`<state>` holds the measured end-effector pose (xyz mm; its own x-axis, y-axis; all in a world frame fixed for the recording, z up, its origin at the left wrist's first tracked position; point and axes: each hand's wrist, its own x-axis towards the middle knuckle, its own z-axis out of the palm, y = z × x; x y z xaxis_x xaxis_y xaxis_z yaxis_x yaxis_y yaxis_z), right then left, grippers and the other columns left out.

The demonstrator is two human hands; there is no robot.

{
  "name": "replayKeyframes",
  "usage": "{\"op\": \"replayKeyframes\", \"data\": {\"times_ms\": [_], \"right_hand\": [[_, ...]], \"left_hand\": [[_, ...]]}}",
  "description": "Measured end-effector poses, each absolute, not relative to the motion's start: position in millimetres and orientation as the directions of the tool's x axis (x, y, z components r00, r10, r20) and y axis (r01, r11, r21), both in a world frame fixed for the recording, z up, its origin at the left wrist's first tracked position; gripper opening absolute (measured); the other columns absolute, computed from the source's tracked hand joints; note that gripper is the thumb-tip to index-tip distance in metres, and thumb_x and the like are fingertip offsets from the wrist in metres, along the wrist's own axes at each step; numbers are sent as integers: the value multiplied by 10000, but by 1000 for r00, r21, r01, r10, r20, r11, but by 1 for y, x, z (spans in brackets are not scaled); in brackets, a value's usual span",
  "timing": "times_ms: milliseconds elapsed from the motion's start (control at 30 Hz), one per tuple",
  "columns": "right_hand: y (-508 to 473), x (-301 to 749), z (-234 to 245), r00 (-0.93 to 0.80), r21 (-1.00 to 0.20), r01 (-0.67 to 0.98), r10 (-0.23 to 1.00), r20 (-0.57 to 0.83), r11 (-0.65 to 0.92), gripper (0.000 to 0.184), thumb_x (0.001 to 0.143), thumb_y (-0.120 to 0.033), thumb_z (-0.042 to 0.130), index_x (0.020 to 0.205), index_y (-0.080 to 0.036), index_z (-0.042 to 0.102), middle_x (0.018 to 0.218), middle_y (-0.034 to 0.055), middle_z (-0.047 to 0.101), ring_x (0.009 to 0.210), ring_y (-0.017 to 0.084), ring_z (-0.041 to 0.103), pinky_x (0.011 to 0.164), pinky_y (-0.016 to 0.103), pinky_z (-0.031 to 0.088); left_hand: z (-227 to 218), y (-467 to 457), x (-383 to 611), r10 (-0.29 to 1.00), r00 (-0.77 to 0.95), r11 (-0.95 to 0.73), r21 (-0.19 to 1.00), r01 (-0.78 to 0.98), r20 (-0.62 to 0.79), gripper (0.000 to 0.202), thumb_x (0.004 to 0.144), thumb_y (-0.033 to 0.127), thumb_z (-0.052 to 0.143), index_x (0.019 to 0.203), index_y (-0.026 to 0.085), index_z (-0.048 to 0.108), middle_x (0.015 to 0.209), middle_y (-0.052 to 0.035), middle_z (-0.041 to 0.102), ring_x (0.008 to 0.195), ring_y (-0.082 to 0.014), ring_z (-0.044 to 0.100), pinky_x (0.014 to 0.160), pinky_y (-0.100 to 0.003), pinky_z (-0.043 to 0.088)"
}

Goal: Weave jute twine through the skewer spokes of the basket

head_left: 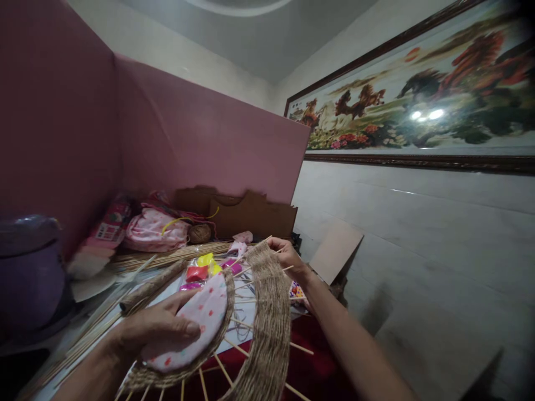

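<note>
Brown twine (pixel 271 312) made up the wide outer band of the half-round piece (pixel 225 326), which you held up in front of you with both hands, over the near side of the surface (pixel 169 291). Your left hand (pixel 167 328) gripped the spotted fabric centre (pixel 207 312), thumb on its face and fingers behind; your right hand (pixel 286 257) pinched the upper end of the band. Thin sticks (pixel 224 370) ran bare from the fabric's twine edge to the band, some poking out beyond it.

You seemed to be working the band at that upper end. The next move appeared to call for a firm left grip and careful right fingers, lest the sticks bend or slip.

Beyond, clear plastic packets (pixel 196 273) held red, yellow and magenta material, too small to identify. Behind them, near the ball of twine (pixel 200 234), lay a pink-and-white bundle (pixel 156 228); whether it held anything was unclear. At your far left stood a purple bin (pixel 31 278) with clear plastic over its rim, its contents hidden.
</note>
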<state>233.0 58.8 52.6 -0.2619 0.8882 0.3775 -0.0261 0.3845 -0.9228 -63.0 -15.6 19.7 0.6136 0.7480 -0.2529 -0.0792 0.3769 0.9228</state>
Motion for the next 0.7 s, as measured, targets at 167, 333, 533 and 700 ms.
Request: {"op": "replayKeyframes", "data": {"times_ms": [167,333,533,700], "right_hand": [[71,245,77,-309,-831,196,837,451,520,169,680,-295,674,678,-144,599,588,-34,511,519,70,399,502,195,314],[71,248,103,-367,-708,405,812,455,579,103,670,-219,653,652,-136,594,584,-28,532,534,75,421,519,203,322],[54,243,122,-433,-438,577,713,552,689,54,708,-143,627,660,-139,604,601,-24,532,547,73,413,526,201,312],[39,243,122,-435,-376,584,669,603,719,60,738,-150,624,682,-142,607,641,-9,544,571,81,427,537,212,320]], "left_hand": [[19,-17,-59,717,637,386,922,-24,-283,827,492,246,816,1251,145,503,755,-61,698,539,-130,592,462,-199,442],[18,-15,-57,707,642,391,920,-8,-295,800,510,217,808,1252,167,510,754,-41,697,563,-122,591,480,-188,438],[11,-8,-60,700,669,354,935,-18,-252,670,549,233,795,1174,156,566,786,-49,685,577,-109,584,487,-176,418],[16,-8,-59,722,646,341,940,-19,-249,659,544,245,794,1158,144,577,748,-52,679,533,-103,562,455,-174,398]]}}
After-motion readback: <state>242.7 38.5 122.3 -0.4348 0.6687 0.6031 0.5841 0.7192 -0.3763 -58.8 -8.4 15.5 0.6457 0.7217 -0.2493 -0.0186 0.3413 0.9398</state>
